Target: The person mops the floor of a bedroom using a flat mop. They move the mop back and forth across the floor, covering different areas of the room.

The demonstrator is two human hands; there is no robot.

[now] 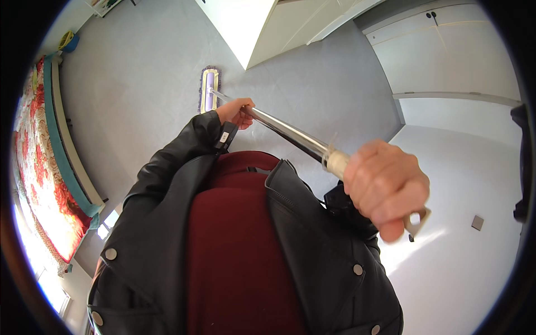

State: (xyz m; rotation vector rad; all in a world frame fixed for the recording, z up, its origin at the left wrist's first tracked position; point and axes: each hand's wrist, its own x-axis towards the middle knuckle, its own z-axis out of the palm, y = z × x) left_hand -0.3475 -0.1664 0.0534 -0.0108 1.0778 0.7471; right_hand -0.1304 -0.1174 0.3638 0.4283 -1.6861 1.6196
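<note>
A flat mop with a shiny metal pole [289, 130] slants across the view before me. Around the middle of the pole my left hand [236, 113] is closed. My right hand [385, 188] grips the pale plastic handle [336, 162] at the pole's upper end, and a hanging loop [416, 222] sticks out past the fist. Farther off, the purple and cream mop head [210, 90] lies flat on the grey floor [138, 71], with a dark fringe round its edge.
Along the left side stands a bed with a red floral cover [39, 155]. A blue and yellow basket [69, 42] is beyond it. The corner of a white cabinet [246, 63] reaches the floor close to the mop head. At right are a white wardrobe [448, 63] and a wall [456, 167].
</note>
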